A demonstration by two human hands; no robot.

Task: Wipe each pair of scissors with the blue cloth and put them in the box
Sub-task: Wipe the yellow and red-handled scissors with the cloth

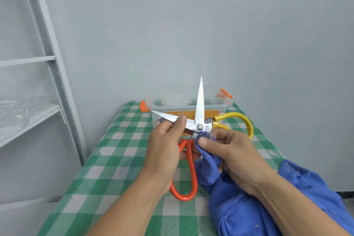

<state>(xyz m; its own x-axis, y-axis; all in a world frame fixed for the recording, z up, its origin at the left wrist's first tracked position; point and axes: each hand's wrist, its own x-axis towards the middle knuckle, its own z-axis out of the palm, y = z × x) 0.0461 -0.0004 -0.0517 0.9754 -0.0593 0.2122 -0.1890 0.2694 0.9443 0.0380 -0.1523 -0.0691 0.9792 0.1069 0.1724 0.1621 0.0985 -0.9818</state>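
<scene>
Steel, two blades, splayed wide on one pair of scissors (199,126): one blade rises beyond both hands, the other runs out past the left thumb. Handles: red loop (191,168) hanging below the left hand (162,151), between the two wrists; yellow loop (247,122) arching beyond the right knuckles. Left hand: clamped on the scissors, thumb flat on the leftward blade near the pivot, fingers behind it mostly hidden. Right hand (235,157): thumb and fingers pinching a fold of cloth (239,212) against the metal just under the pivot; the rest trails beneath the right wrist and forearm onto the table (118,159). Box (226,104): clear, orange latches, standing just beyond both hands, behind the blades; contents hard to make out. Step in hand, by judgement: wiping at the pivot, blades likely next. Handling notes: have a thick fold between fingertips and steel; stroke from the pivot outward to the tip, along the flat and spine, never into the edge; left thumb to sit on the flat only; turn the pair to reach the far faces; bring the blades together before reaching over to the box.
</scene>
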